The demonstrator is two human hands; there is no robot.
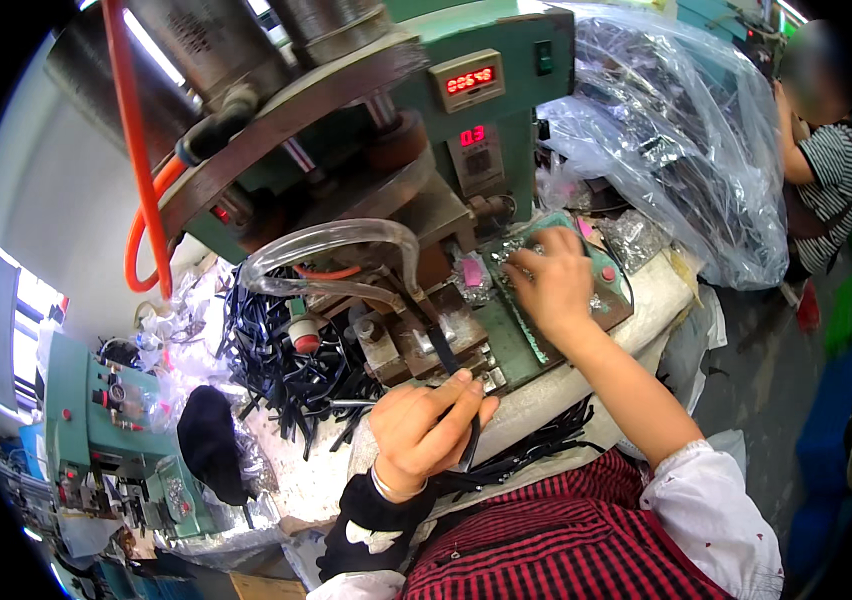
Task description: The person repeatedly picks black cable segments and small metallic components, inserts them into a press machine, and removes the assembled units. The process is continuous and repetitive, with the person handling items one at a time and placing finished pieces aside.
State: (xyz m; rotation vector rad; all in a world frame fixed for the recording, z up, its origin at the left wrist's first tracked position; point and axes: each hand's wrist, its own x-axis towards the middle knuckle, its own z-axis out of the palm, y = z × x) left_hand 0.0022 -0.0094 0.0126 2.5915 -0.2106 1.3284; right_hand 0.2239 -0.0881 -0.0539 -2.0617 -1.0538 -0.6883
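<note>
My left hand pinches a black strap between thumb and fingers at the front of the press. The strap's far part lies across the metal die block, and its tail hangs below my hand. My right hand is over the green tray to the right of the die. Its fingers are bent and drawn together among small shiny metal pieces; what lies between the fingertips is too small to make out. A clear hose loops down to the die.
The green press with red displays rises ahead, an orange hose at its left. Black straps heap left of the die; more lie by my lap. A red button sits right. Beyond are a plastic bag and another person.
</note>
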